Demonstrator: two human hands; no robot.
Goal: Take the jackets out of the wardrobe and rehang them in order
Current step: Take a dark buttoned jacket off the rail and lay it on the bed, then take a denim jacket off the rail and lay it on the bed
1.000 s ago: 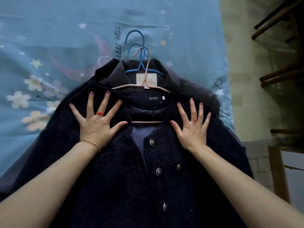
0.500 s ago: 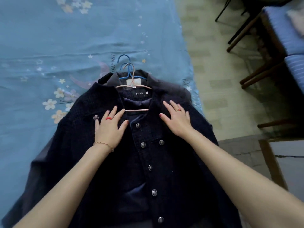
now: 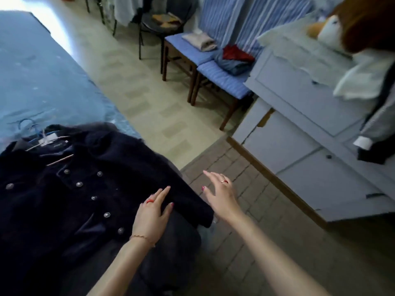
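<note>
A dark navy jacket (image 3: 64,189) with metal buttons lies flat on the bed at the left, on a pink hanger (image 3: 61,160). Under it lies another dark jacket (image 3: 102,127) on a blue hanger (image 3: 28,124). My left hand (image 3: 152,212) hovers over or rests on the right side of the top jacket, fingers straight. My right hand (image 3: 221,194) is in the air to the right of the bed, above the brick floor, fingers relaxed and holding nothing. A grey-blue wardrobe (image 3: 299,133) stands at the right, with clothes (image 3: 372,122) hanging at its open edge.
The bed has a blue sheet (image 3: 42,77). Two wooden chairs with blue striped cushions (image 3: 213,69) stand across the floor, with folded clothes (image 3: 201,40) on them. A black chair (image 3: 164,22) stands farther back. Pale tiled floor (image 3: 149,99) lies between the bed and the wardrobe.
The view has swung right, from the bed to the wardrobe. Both hands have left the jacket's collar; the right hand is off the jacket, the left is near its right side.
</note>
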